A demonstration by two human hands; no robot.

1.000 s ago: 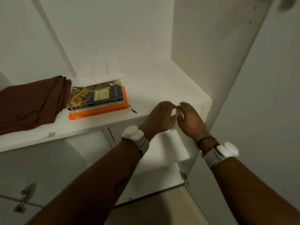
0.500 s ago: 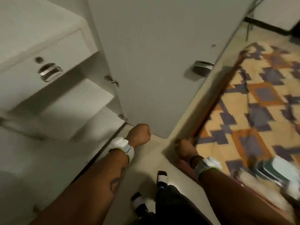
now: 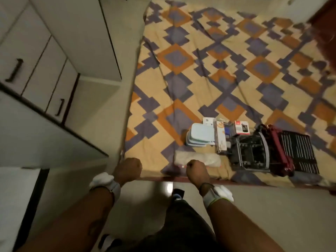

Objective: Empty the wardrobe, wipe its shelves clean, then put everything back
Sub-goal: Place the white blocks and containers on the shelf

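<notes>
Head view, left hand (image 3: 129,168) and right hand (image 3: 196,170) both clenched with fingers curled in, holding nothing visible, over bed (image 3: 181,73) edge, pale cloth (image 3: 209,160), blue containers (image 3: 201,135), boxes (image 3: 222,137) nearby.

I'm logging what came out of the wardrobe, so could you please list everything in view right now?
bedspread: one, cream with orange and purple blocks, covers the bed
containers: a stack, pale blue, near the bed's front edge
boxes: a few, white, orange and red, right of the containers
folded cloth: one, beige, at the bed edge
rack: one, black, right of the boxes
red item: one, dark red, beside the rack
striped fabric: one, black and white, far right
drawers: several, white with dark handles, left
left hand: fisted, seemingly empty
right hand: fisted over the cloth
</notes>
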